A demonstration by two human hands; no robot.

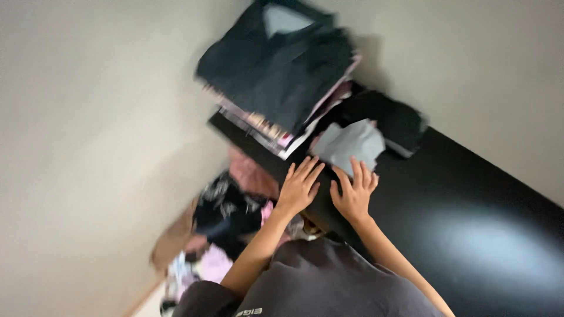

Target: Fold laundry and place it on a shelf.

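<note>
While both hands lie flat, fingers spread, on the black counter [470, 194], left hand [298, 189] and right hand [354, 194] grip nothing; grey folded cloth [351, 142] sits just beyond the right fingertips, dark garment stack [276, 64] farther left.

Beyond the hands, a tall stack of folded clothes [276, 70] topped by a dark garment sits at the counter's far end. Right of it lies a black garment [396, 120]. Below the hands, mixed clothes [226, 226] heap on the floor beside pale walls [88, 147].

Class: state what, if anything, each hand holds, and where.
Nothing is held: left hand and right hand lie flat, fingers spread, on the black tabletop.
</note>
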